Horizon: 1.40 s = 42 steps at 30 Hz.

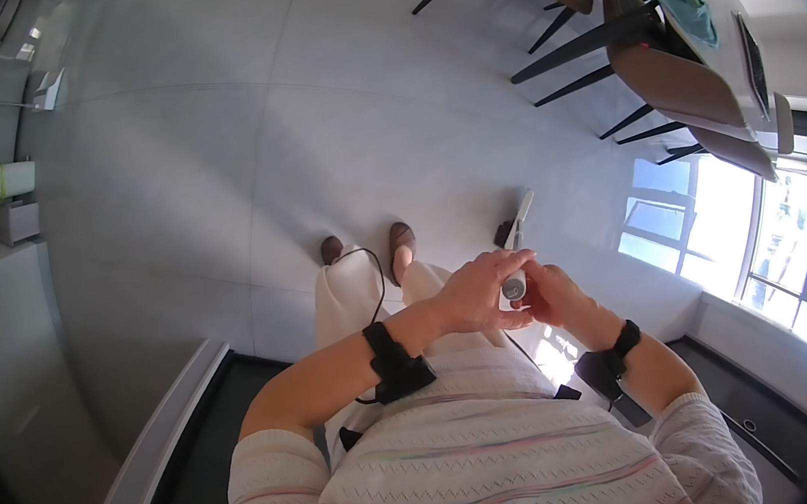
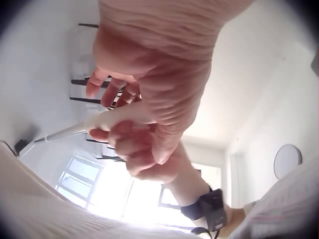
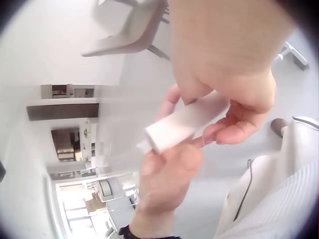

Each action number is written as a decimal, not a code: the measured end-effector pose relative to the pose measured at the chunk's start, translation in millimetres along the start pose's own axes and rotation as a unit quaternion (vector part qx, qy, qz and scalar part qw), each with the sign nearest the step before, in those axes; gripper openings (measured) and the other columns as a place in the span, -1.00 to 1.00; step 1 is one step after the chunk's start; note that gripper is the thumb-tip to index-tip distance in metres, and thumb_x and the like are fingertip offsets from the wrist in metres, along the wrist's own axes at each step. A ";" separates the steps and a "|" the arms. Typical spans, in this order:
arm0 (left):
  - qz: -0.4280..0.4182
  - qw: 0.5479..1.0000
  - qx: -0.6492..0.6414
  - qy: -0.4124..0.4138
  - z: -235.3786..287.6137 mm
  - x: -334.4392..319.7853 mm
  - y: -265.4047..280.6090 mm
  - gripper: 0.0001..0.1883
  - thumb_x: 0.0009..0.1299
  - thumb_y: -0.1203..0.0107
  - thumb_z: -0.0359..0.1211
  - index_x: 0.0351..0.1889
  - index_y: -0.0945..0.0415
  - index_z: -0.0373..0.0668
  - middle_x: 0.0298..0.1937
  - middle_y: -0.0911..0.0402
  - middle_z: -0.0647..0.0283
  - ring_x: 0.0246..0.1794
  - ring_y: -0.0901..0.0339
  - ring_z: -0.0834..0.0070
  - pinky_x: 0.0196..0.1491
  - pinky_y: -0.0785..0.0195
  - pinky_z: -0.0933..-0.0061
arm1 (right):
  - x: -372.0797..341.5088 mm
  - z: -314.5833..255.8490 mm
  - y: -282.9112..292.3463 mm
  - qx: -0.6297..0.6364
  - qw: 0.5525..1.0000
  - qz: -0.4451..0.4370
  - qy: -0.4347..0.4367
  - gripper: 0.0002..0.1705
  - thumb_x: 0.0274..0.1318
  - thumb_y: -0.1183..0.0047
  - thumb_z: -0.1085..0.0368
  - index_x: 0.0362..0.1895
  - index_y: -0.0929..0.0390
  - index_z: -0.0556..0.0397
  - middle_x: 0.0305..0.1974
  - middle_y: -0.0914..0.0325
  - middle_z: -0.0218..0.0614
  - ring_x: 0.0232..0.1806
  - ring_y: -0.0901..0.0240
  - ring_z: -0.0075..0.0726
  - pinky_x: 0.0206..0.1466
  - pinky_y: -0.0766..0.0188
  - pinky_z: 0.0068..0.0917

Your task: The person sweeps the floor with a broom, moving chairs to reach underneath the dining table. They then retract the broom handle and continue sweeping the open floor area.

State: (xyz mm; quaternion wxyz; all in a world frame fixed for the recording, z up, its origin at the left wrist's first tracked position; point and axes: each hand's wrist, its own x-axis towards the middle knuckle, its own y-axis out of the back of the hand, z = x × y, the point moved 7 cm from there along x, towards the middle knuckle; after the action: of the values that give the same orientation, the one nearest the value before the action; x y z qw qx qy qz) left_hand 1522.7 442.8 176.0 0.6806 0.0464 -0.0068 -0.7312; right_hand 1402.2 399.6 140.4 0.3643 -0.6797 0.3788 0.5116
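A long-handled tool with a white grip (image 1: 514, 286) stands in front of the body, its far end near the floor. My left hand (image 1: 474, 294) holds the grip between thumb and fingers, its fingers reaching over the top. From the other side my right hand (image 1: 556, 295) curls its fingers round the same grip. In the left wrist view the pale grip (image 2: 117, 117) runs into a thin pole, with my right hand (image 2: 147, 152) below my left hand (image 2: 164, 74). The grip's flat end (image 3: 162, 138) shows between both hands in the right wrist view.
The tool's head (image 1: 524, 207) and a black brush-like part (image 1: 503, 233) are near the shoes (image 1: 402, 236). Chairs (image 1: 670, 83) and a table (image 1: 721, 6) with a greenish cloth (image 1: 684, 6) stand at the upper right. Sunlit windows (image 1: 796, 244) are at the right.
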 end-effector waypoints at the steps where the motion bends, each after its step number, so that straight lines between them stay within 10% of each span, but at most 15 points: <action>1: 0.000 1.000 -0.001 0.005 -2.6 -1.5 1.9 -0.20 -0.02 -0.30 -0.21 0.20 -0.15 -0.09 0.10 -0.31 0.07 0.09 -0.27 0.14 0.11 -0.16 0.24 | 17.4 6.6 4.3 0.001 1.000 -0.002 -0.005 -0.70 0.09 0.06 0.22 -0.25 -0.38 0.26 -0.59 -0.37 -0.29 -0.61 -0.39 -0.40 -0.63 -0.33 -0.52; 4: 0.079 0.996 0.006 -0.032 -0.4 0.5 17.7 -0.36 0.03 -0.27 -0.22 0.10 -0.29 -0.09 0.09 -0.32 0.11 0.07 -0.29 0.18 0.07 -0.20 0.27 | 79.6 9.4 25.7 0.017 0.992 -0.071 0.102 -0.72 0.06 0.03 0.30 -0.17 -0.38 0.22 -0.50 -0.41 -0.31 -0.51 -0.40 -0.42 -0.52 -0.36 -0.55; 5: 0.090 0.995 -0.008 -0.036 -1.0 3.0 24.0 -0.46 0.06 -0.25 -0.25 0.03 -0.36 -0.11 0.07 -0.34 0.12 0.05 -0.32 0.21 0.04 -0.23 0.30 | 88.3 -12.9 26.2 -0.282 0.894 -0.068 0.341 -0.71 0.03 0.03 0.35 -0.13 -0.37 0.18 -0.46 -0.42 -0.33 -0.49 -0.39 -0.44 -0.47 -0.35 -0.56; 6: 0.100 0.994 -0.022 -0.039 -4.6 3.6 31.6 -0.55 0.09 -0.23 -0.27 -0.05 -0.42 -0.12 0.06 -0.36 0.12 0.02 -0.34 0.23 0.01 -0.26 0.34 | 72.8 -21.1 -5.4 -0.538 0.657 -0.059 0.525 -0.68 -0.01 0.03 0.40 -0.09 -0.37 0.14 -0.42 -0.43 -0.35 -0.46 -0.38 -0.46 -0.43 -0.35 -0.57; 7: 0.101 0.994 -0.025 -0.036 -12.3 3.3 39.3 -0.55 0.09 -0.23 -0.27 -0.05 -0.42 -0.12 0.06 -0.36 0.12 0.02 -0.34 0.23 0.01 -0.26 0.34 | 86.7 -24.3 -1.4 -0.303 0.880 -0.038 0.364 -0.65 -0.08 0.03 0.45 -0.11 -0.38 0.07 -0.38 -0.44 -0.32 -0.41 -0.37 -0.45 -0.39 -0.36 -0.50; 12: 0.062 0.961 -0.252 0.097 -50.3 -19.7 125.0 -0.67 0.11 -0.19 -0.41 -0.13 -0.45 -0.19 -0.05 -0.42 0.24 -0.03 -0.38 0.51 0.00 -0.24 0.50 | 155.5 -29.1 -73.4 -0.433 0.813 -0.038 0.387 -0.85 -0.05 0.06 0.41 -0.32 -0.37 0.16 -0.41 -0.41 -0.29 -0.37 -0.37 -0.38 -0.36 -0.39 -0.40; 14: 0.135 0.935 -0.318 0.080 -76.0 -39.9 158.4 -0.67 0.11 -0.20 -0.45 -0.13 -0.45 -0.22 -0.08 -0.43 0.27 -0.03 -0.35 0.58 0.02 -0.21 0.56 | 181.8 -29.7 -120.2 0.058 0.982 -0.058 0.170 -0.89 -0.02 0.11 0.38 -0.41 -0.33 0.18 -0.44 -0.36 -0.23 -0.37 -0.35 -0.31 -0.37 -0.38 -0.31; 18: 0.209 0.935 -0.285 0.038 -102.7 -82.5 264.8 -0.77 0.14 -0.14 -0.52 -0.23 -0.45 -0.27 -0.02 -0.44 0.22 0.02 -0.34 0.54 0.06 -0.17 0.56 | 199.8 -65.2 -251.1 -0.065 0.984 -0.015 0.167 -0.92 -0.09 0.11 0.41 -0.46 -0.31 0.17 -0.47 -0.29 -0.22 -0.42 -0.32 -0.25 -0.42 -0.37 -0.23; 20: 0.246 0.921 -0.285 0.101 -101.9 -110.6 329.3 -0.77 0.12 -0.12 -0.56 -0.24 -0.43 -0.26 -0.09 -0.47 0.20 0.04 -0.35 0.48 0.08 -0.17 0.51 | 240.1 -62.0 -313.4 0.133 0.989 -0.014 0.056 -0.92 -0.11 0.10 0.42 -0.45 -0.31 0.15 -0.47 -0.28 -0.25 -0.44 -0.30 -0.27 -0.47 -0.36 -0.26; 24: 0.349 0.921 -0.174 0.018 -81.0 -172.6 431.2 -0.85 0.14 -0.05 -0.60 -0.33 -0.42 -0.24 -0.12 -0.49 0.17 0.08 -0.35 0.31 0.10 -0.17 0.36 | 243.3 -81.2 -453.8 0.100 0.992 -0.053 0.060 -0.91 -0.12 0.07 0.40 -0.54 -0.33 0.17 -0.57 -0.27 -0.27 -0.65 -0.26 -0.31 -0.69 -0.28 -0.34; 31: 0.369 0.929 0.004 0.017 -16.1 -247.0 497.2 -0.86 0.09 -0.12 -0.52 -0.45 -0.36 -0.20 -0.15 -0.50 0.08 0.12 -0.32 0.14 0.09 -0.19 0.18 | 197.6 -72.7 -584.7 0.061 0.978 -0.195 0.033 -0.83 -0.07 -0.02 0.34 -0.46 -0.39 0.20 -0.57 -0.37 -0.25 -0.64 -0.33 -0.31 -0.66 -0.27 -0.39; 42: 0.245 0.963 -0.095 0.060 11.1 -287.4 448.4 -0.84 -0.01 -0.20 -0.49 -0.50 -0.43 -0.20 -0.26 -0.57 0.02 0.00 -0.46 0.14 0.03 -0.28 0.24 | 122.2 22.4 -497.9 0.083 0.978 -0.171 -0.091 -0.76 0.06 -0.04 0.18 -0.36 -0.43 0.12 -0.43 -0.44 -0.31 -0.42 -0.41 -0.37 -0.44 -0.35 -0.40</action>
State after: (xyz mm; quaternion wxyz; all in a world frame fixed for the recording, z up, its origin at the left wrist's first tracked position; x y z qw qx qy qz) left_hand 1987.7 695.5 236.6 0.8393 0.0219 0.0925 -0.5353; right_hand 1858.0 624.9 70.5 0.5341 -0.6526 0.2637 0.4682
